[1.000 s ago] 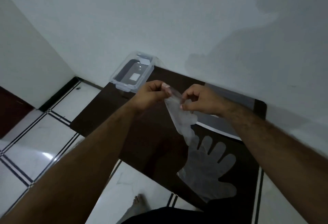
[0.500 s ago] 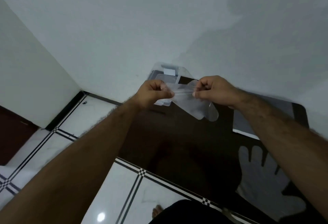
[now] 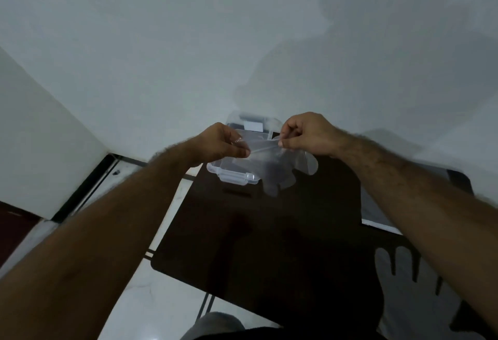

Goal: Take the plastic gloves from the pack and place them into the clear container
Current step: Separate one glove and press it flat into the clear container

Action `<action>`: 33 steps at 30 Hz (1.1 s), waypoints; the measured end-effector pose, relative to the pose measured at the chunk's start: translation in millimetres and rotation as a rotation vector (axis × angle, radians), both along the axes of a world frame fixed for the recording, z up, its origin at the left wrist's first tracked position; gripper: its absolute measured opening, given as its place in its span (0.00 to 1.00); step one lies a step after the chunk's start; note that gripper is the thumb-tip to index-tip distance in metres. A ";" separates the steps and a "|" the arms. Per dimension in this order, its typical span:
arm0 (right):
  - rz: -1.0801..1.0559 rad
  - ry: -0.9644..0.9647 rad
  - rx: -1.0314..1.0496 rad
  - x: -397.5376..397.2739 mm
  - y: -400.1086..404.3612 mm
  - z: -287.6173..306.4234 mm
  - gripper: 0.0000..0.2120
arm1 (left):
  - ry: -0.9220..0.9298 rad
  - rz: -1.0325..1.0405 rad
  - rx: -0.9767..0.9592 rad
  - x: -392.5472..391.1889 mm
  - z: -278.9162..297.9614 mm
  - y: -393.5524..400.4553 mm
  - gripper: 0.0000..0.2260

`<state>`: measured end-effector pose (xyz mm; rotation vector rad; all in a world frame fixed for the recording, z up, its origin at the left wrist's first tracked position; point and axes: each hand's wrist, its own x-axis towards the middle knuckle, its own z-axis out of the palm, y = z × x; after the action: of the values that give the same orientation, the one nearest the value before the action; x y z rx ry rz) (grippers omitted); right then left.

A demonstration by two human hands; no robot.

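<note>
Head view, glove point(image 3: 280, 171) pinched between both hands' fingers point(image 3: 239, 148), above container point(image 3: 237, 176)

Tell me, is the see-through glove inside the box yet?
Not yet. The glove hangs stretched between the left hand and right hand, just above the open clear container.

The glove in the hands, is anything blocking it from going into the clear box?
Nothing visible blocks it. The glove, pinched between the left hand and right hand, hangs just above the clear container, which looks open with no lid on top.
</note>
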<state>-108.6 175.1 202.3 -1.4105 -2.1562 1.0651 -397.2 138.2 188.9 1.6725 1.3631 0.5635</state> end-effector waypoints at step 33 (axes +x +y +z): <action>-0.158 -0.218 0.706 -108.9 53.0 -73.9 0.11 | 0.287 -0.326 0.919 -125.4 -62.5 161.6 0.07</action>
<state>-217.4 228.1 128.4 -1.3415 -2.1889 0.0556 -522.6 299.8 126.4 2.7400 1.0205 0.8492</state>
